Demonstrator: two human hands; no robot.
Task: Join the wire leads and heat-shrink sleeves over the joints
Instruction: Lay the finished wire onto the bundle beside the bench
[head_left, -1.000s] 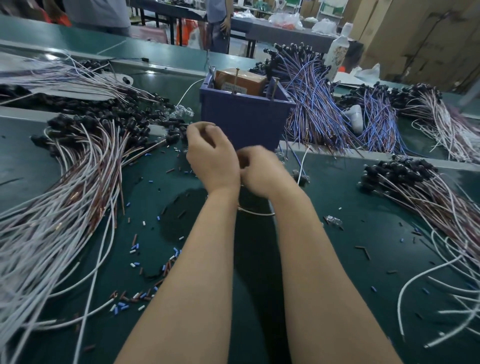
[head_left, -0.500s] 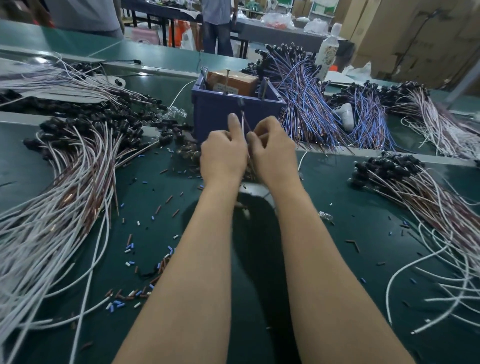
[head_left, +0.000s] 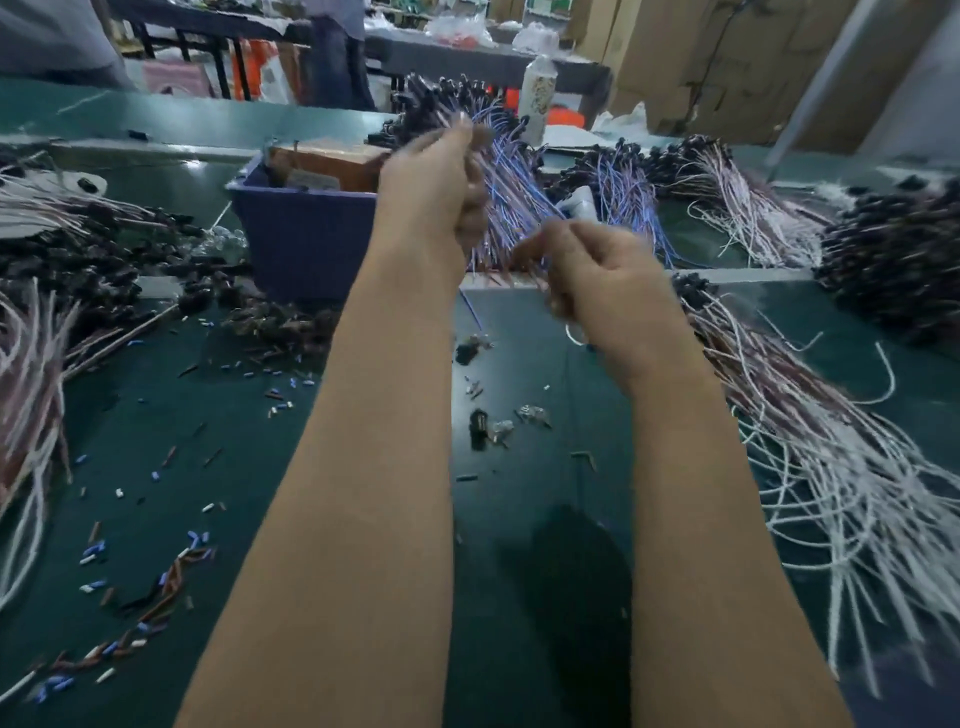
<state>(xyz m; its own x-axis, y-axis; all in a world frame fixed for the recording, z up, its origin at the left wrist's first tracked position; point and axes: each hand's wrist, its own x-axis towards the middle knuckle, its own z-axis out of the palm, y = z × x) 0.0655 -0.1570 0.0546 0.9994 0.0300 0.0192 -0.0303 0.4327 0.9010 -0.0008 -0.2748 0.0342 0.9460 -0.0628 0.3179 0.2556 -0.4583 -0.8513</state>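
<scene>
Centre frame, above the bench (head_left: 498, 519): left hand (head_left: 431, 192) raised, grip apparently pinching a wire lead (head_left: 470, 310). Right hand (head_left: 602, 275) lower, fingers curled; with motion blur, its hold cannot be told.

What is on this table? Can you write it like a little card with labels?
Left grip: raised, fingers curled; blur hides what it holds
Right grip: lower, fingers curled; contents unclear
Bin: purple, behind both grips, brown box inside
Blue wires: bundle beyond the grips
White wires: spread on the right
Small bits: blue and white, scattered on the left
Table: green
</scene>
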